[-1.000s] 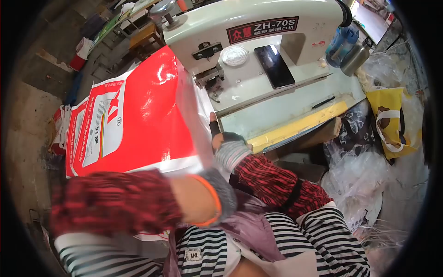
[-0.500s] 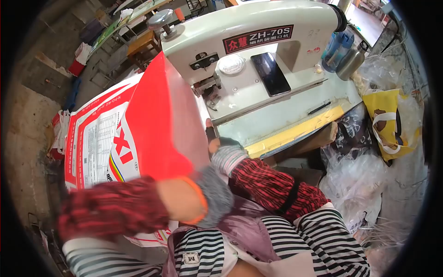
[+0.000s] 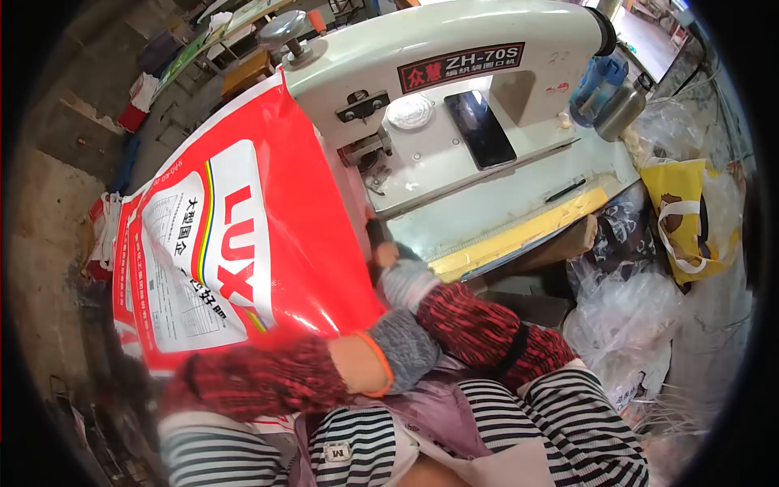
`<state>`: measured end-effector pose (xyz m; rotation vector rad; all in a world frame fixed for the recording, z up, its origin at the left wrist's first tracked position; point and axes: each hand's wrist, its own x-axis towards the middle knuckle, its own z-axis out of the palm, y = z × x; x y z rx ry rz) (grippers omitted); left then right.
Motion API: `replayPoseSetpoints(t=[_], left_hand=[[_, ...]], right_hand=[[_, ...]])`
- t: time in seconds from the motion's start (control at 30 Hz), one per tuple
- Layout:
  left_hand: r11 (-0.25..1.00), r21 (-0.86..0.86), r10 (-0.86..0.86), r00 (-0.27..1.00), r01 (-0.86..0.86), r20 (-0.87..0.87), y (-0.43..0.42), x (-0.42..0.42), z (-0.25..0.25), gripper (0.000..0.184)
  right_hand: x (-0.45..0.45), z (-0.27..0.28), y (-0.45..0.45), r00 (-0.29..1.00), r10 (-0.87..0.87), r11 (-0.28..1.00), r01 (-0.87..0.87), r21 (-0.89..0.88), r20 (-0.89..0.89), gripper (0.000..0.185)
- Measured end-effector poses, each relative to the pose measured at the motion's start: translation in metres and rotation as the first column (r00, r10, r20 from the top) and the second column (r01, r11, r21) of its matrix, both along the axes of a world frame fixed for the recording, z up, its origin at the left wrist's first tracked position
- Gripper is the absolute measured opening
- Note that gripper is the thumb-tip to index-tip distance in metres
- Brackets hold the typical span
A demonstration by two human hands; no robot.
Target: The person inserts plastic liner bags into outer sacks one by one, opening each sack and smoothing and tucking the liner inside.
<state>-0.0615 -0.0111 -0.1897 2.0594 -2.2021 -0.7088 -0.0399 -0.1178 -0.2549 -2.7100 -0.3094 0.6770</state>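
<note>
A red and white woven sack (image 3: 312, 268) printed "LUX" spreads across the left, its right edge beside the head of a white sewing machine (image 3: 357, 65). My right hand (image 3: 402, 274), in a pale glove with bare fingertips showing, is closed at the sack's right edge, just below the stitching area. My left hand (image 3: 403, 349) wears a grey glove with an orange cuff and lies over the sack's near corner. The left fingers are hidden behind the glove's back, so their grip cannot be seen. Red and black sleeves cover both forearms.
On the machine bed lie a black phone (image 3: 480, 130), a round white lid-like piece (image 3: 410, 112) and a pen (image 3: 565, 191). A blue bottle (image 3: 598, 91) and a metal flask (image 3: 625, 107) stand at the right. Beyond them are a yellow bag (image 3: 694, 215) and clear plastic bags (image 3: 629, 316).
The sack's printed face has turned more towards me and flattened, showing the full "LUX" lettering. My left hand has shifted right, close to my right hand, which has moved slightly right and down.
</note>
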Motion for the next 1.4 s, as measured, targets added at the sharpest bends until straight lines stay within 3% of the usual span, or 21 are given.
replayPoseSetpoints(t=[0.07,0.13,0.27,0.33,0.5,0.53,0.57,0.6,0.63,0.67,0.73,0.8,0.9,0.93,0.97,1.0,1.13,1.2,1.23,1.3,1.4], left_hand=[[0.874,0.301,-0.478,0.784,0.381,0.395,0.001,0.041,0.018,0.022],[0.951,0.291,-0.229,0.875,0.107,0.426,-0.021,0.084,0.110,0.023],[0.627,0.777,-0.325,0.925,0.054,0.198,-0.039,0.090,0.157,0.022],[0.651,0.737,-0.124,0.984,0.181,-0.132,0.018,0.067,0.076,0.024],[0.936,0.155,-0.282,0.937,0.316,-0.208,0.013,0.050,-0.030,0.028],[0.980,0.172,0.141,0.962,-0.102,-0.233,0.031,0.037,-0.050,0.025],[0.840,0.209,0.540,0.803,-0.500,-0.251,0.047,0.026,-0.073,0.022],[0.834,0.231,0.550,0.792,-0.501,-0.265,0.064,0.027,-0.106,0.022],[0.550,0.250,0.805,0.427,-0.797,-0.412,0.081,0.032,-0.141,0.024],[0.167,0.325,0.858,-0.025,-0.931,-0.512,0.083,0.033,-0.143,0.026],[-0.070,0.228,0.643,-0.219,-0.971,-0.734,0.081,0.041,-0.115,0.022],[-0.120,0.043,0.477,-0.095,-0.992,-0.874,0.057,0.055,-0.057,0.020],[-0.115,-0.164,0.423,0.102,-0.980,-0.900,0.026,0.079,-0.007,0.025],[-0.115,-0.167,0.420,0.104,-0.979,-0.902,0.030,0.079,-0.009,0.025],[0.319,-0.205,0.874,0.371,-0.925,-0.314,0.038,0.081,-0.016,0.031],[0.611,0.084,0.694,0.583,-0.788,0.423,0.048,0.083,-0.027,0.038],[0.622,0.123,0.651,0.599,-0.773,0.466,0.095,0.069,-0.071,0.056],[0.198,0.279,0.929,0.270,-0.940,0.252,0.082,0.066,-0.041,0.058],[0.198,0.274,0.929,0.269,-0.941,0.252,0.082,0.065,-0.038,0.058],[0.497,-0.418,0.852,0.519,-0.760,0.071,0.083,0.063,-0.034,0.058],[0.704,-0.375,0.696,0.692,-0.603,0.193,0.051,0.056,0.007,0.055]], right_hand=[[-0.006,-0.114,0.012,0.986,0.152,0.978,-0.159,0.136,0.062,0.036],[-0.020,-0.046,0.010,0.865,-0.496,0.623,0.411,0.665,-0.070,0.064],[-0.006,-0.010,-0.007,0.911,-0.411,0.857,0.382,0.346,0.013,0.059],[0.014,0.044,-0.014,0.992,-0.085,0.995,0.079,-0.062,-0.098,0.035],[0.070,-0.032,-0.017,0.839,-0.405,0.904,0.308,0.298,0.363,0.030],[0.080,-0.073,-0.014,0.804,-0.405,0.901,0.269,0.341,0.435,0.031],[0.074,-0.066,-0.015,0.816,-0.407,0.898,0.274,0.345,0.410,0.031],[0.065,-0.044,-0.018,0.867,-0.397,0.895,0.293,0.337,0.301,0.032],[0.056,-0.035,-0.021,0.903,-0.383,0.894,0.309,0.324,0.195,0.033],[0.041,-0.033,-0.023,0.960,-0.250,0.947,0.215,0.237,0.128,0.056],[0.001,-0.011,-0.026,0.950,-0.207,0.906,0.096,0.412,0.234,0.032],[-0.008,-0.019,0.007,0.619,-0.771,0.260,0.087,0.962,0.152,0.038],[-0.053,-0.078,0.002,0.956,-0.293,0.694,0.206,0.690,0.010,0.044],[-0.074,-0.057,0.001,0.910,-0.008,0.960,-0.108,0.257,0.414,0.035],[-0.078,-0.043,-0.001,0.900,-0.215,0.805,-0.056,0.591,0.378,0.033],[-0.081,-0.036,-0.003,0.881,-0.388,0.534,-0.023,0.845,0.269,0.032],[-0.081,-0.038,-0.001,0.846,-0.307,0.643,-0.154,0.750,0.436,0.033],[-0.078,-0.024,-0.004,0.930,-0.320,0.508,0.005,0.861,0.183,0.035],[-0.077,-0.018,-0.006,0.929,-0.319,0.509,0.001,0.861,0.188,0.035],[-0.077,-0.009,-0.009,0.930,-0.352,0.302,0.221,0.927,-0.106,0.033],[-0.078,-0.009,-0.016,0.974,-0.222,0.535,0.162,0.829,-0.047,0.034]])
